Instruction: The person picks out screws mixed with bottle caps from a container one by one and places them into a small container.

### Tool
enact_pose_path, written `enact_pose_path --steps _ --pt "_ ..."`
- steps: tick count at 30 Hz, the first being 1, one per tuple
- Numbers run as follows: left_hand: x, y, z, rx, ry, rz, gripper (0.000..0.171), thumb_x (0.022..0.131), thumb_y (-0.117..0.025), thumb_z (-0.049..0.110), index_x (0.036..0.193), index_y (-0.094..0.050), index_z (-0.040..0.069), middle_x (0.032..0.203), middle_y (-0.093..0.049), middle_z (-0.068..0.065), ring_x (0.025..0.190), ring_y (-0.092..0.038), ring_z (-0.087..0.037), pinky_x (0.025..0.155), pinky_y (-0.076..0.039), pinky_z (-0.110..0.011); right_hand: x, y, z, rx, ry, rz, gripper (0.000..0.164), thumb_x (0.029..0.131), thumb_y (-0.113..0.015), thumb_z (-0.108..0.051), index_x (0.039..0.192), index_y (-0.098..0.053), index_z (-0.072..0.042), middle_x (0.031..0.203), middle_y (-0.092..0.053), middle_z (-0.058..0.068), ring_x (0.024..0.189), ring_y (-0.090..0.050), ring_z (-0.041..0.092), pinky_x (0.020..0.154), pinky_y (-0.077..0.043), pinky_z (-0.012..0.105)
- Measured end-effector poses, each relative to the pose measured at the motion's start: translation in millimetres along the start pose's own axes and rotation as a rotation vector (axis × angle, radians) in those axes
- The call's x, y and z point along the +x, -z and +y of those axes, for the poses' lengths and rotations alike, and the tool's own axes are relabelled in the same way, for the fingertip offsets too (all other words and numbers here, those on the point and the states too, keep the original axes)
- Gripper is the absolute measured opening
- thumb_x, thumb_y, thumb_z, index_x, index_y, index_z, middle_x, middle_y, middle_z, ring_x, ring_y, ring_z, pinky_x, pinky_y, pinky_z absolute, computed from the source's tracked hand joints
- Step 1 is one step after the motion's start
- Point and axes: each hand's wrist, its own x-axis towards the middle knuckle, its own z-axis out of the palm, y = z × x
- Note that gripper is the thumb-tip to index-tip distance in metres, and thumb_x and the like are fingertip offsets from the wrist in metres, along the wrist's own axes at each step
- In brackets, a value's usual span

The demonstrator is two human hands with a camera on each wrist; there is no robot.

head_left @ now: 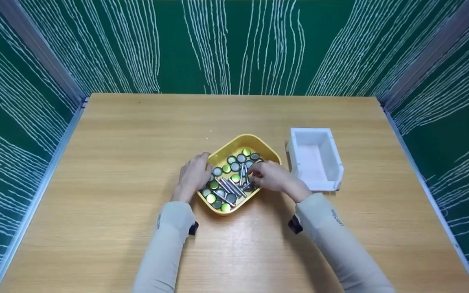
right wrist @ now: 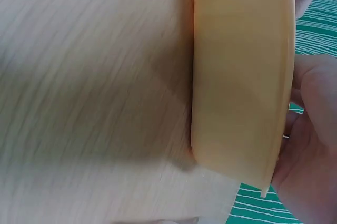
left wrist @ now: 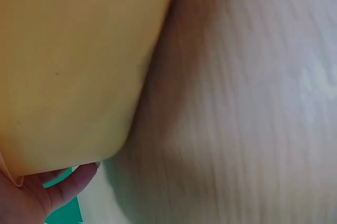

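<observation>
The left hand [head_left: 193, 174] holds the tub [head_left: 255, 142] by its left side. Inside, screws [head_left: 231, 187] lie among caps [head_left: 211, 198]; they're probably stiff, light and slick (I'd pinch mid-shank). The right hand [head_left: 274, 176] curls its fingers at the screws; I can't tell whether it grips one. Rightmost stands a bin [head_left: 310, 158].

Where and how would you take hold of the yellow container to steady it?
I'd pinch the yellow container by its left rim, coming from outside left; its thin raised wall likely offers an edge above the caps and metal rods lying inside.
</observation>
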Motion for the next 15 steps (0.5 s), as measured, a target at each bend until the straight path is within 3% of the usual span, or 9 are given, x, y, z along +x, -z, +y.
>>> enact_pose_path --steps 4,9,15 --pt "1.9 2.7 3.8 0.022 0.03 -0.027 0.03 0.103 -0.047 0.027 0.124 -0.057 0.009 0.111 -0.066 -0.017 0.1 -0.065 -0.036 0.083 -0.054 -0.05 2 -1 1 -0.036 -0.026 0.005 0.019 0.09 -0.067 -0.017 0.106 -0.072 -0.008 0.098 -0.074 0.01 0.096 -0.069 0.029 0.088 -0.055 0.046" --pt "5.5 6.3 6.3 0.0 0.103 -0.07 0.028 0.104 -0.045 0.034 0.111 -0.058 0.011 0.096 -0.064 -0.013 0.086 -0.062 -0.029 0.075 -0.051 -0.043 7 1 -2 -0.077 -0.09 -0.048 0.017 0.086 -0.069 -0.019 0.1 -0.073 -0.01 0.1 -0.074 0.009 0.098 -0.068 0.03 0.089 -0.054 0.046" --pt "5.4 1.1 4.9 0.014 0.098 -0.018 0.026 0.102 -0.05 0.034 0.1 -0.061 0.011 0.081 -0.062 -0.008 0.073 -0.06 -0.025 0.066 -0.049 -0.037 14 3 -9 -0.13 -0.221 -0.148 0.024 0.078 -0.066 -0.012 0.101 -0.073 -0.015 0.108 -0.071 0.008 0.107 -0.062 0.031 0.092 -0.052 0.047"
